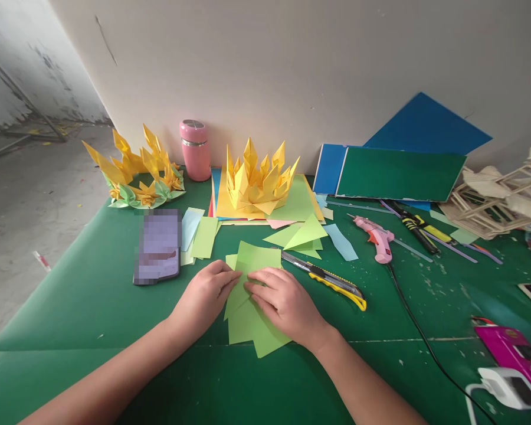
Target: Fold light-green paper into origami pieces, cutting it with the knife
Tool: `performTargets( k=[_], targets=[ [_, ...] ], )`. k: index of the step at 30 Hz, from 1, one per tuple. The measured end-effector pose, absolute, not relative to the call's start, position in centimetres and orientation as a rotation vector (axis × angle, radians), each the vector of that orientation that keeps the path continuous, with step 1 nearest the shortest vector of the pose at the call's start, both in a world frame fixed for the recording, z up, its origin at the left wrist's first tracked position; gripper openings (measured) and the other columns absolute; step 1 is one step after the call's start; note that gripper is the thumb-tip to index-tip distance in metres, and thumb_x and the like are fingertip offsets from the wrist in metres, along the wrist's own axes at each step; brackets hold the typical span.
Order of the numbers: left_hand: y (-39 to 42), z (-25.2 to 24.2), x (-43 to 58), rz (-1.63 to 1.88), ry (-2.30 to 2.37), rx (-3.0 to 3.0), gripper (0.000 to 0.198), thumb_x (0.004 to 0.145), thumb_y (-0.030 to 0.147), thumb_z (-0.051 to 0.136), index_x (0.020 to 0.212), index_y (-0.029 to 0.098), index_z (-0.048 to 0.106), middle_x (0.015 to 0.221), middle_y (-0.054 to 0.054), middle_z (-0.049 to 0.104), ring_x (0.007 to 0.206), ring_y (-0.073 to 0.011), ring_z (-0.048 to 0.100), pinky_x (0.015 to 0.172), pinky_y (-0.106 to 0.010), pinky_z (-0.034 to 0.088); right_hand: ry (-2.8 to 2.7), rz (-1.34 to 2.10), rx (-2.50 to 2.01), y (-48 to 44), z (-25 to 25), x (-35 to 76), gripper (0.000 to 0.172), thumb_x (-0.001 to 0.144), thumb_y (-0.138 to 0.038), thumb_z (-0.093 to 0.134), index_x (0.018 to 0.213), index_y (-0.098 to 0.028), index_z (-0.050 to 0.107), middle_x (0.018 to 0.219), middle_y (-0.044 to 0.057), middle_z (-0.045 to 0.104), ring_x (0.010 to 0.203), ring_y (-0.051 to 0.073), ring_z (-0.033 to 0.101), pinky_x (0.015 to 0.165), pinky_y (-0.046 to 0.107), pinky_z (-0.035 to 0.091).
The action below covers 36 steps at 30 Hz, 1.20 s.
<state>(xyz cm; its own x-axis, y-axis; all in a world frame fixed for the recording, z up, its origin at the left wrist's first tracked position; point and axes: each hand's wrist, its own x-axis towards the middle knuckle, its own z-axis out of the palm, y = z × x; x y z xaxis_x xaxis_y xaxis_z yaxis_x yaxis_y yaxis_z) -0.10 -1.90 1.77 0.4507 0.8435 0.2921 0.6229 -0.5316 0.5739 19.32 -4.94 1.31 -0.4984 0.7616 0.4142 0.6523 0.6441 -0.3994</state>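
Light green paper sheets (253,260) lie on the green table (92,307) near its front middle. My left hand (206,294) rests on the paper's left side, fingers curled and pinching its edge. My right hand (287,300) presses down on the paper from the right, fingertips bent onto a fold. The two hands almost touch over the sheet. A yellow-and-black utility knife (331,280) lies just right of my right hand. Folded green triangles (301,236) sit behind the sheets.
A yellow origami crown (259,177) on coloured sheets, a yellow-green paper wreath (135,171) and a pink bottle (195,150) stand at the back. A phone (158,248) lies left. A pink glue gun (378,238), blue and green boards (393,174), wooden frames (500,198) and a magenta device (513,354) lie right.
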Motion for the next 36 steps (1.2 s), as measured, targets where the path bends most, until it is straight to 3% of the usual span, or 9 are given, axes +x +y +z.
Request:
performTargets(
  k=[9,30,36],
  targets=[
    [-1.89,1.91,-0.33,0.821,1.204,2.353,0.031,0.092,0.025,0.043,0.087,0.020,0.073,0.084,-0.006,0.072,0.074,-0.0186,0.067,0.068,-0.028,0.055,-2.316,0.303,-1.079,-4.80,1.33,19.49,0.026,0.095,-0.017,0.047,0.108,-0.019,0.068,0.114,0.007,0.070,0.105,0.025,0.061,0.086,0.042,0.053],
    [-1.98,1.65,-0.29,0.739,1.229,2.509,0.039,0.097,0.028,0.034,0.088,0.020,0.072,0.081,-0.007,0.063,0.072,-0.0184,0.061,0.066,-0.029,0.051,-2.302,0.287,-1.066,-4.72,1.25,19.48,0.025,0.094,-0.017,0.048,0.107,-0.020,0.069,0.109,0.009,0.070,0.102,0.024,0.061,0.085,0.041,0.053],
    [-2.12,1.55,-0.41,0.761,1.282,2.526,0.039,0.096,0.028,0.035,0.087,0.021,0.072,0.099,-0.009,0.061,0.080,-0.0190,0.062,0.073,-0.031,0.054,-2.309,0.312,-1.063,-4.74,1.27,19.54,0.025,0.094,-0.017,0.048,0.109,-0.017,0.068,0.112,0.009,0.069,0.103,0.025,0.060,0.086,0.043,0.053]
  ],
)
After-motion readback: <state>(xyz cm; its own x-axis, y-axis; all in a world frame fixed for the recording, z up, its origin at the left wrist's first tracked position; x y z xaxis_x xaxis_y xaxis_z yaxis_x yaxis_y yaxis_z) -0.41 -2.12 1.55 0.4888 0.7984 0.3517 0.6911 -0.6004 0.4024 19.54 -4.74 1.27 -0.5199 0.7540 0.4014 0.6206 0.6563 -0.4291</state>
